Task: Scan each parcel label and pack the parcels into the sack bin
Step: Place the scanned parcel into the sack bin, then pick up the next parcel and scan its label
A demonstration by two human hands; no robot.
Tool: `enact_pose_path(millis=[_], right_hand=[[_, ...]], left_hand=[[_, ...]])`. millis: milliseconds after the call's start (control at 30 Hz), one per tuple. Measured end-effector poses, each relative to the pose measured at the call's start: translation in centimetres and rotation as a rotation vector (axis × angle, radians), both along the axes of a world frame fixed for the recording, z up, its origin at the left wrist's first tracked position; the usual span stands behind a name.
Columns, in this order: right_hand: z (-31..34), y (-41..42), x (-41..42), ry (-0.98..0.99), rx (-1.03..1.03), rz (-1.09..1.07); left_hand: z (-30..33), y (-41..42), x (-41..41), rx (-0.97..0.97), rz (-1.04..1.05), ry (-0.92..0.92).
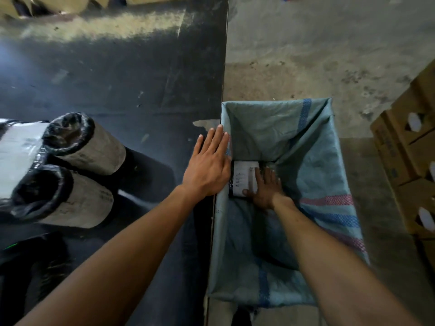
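A blue-green woven sack bin (313,147) stands open beside the dark table (113,85). Deep inside it lies a dark parcel with a white label (243,177). My right hand (264,187) reaches down into the sack and rests flat on that parcel, fingers spread over its right side. My left hand (208,163) is flat and open, pressing on the table edge against the sack's left rim. At the table's left lie two black-wrapped cylindrical parcels (87,147), (63,198) with pale labels, and a third labelled parcel (16,151) behind them.
Stacked brown cardboard boxes (409,147) stand on the concrete floor to the right of the sack. More cardboard (58,5) lies at the table's far edge. A green light glows on a dark object (10,247) at the lower left.
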State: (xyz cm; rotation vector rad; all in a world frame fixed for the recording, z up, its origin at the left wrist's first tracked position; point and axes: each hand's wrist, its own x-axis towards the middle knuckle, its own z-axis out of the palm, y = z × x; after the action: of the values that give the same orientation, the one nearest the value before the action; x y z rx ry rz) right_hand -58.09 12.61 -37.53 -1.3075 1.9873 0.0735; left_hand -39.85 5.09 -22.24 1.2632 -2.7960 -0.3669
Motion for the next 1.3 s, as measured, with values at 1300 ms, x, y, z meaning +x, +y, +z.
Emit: enact_pose_path(millis=[1300], right_hand=[[36.4, -0.5, 41.0, 0.023, -0.683, 0.322]], left_hand=[[15.2, -8.8, 38.1, 0.006, 0.43, 0.029]])
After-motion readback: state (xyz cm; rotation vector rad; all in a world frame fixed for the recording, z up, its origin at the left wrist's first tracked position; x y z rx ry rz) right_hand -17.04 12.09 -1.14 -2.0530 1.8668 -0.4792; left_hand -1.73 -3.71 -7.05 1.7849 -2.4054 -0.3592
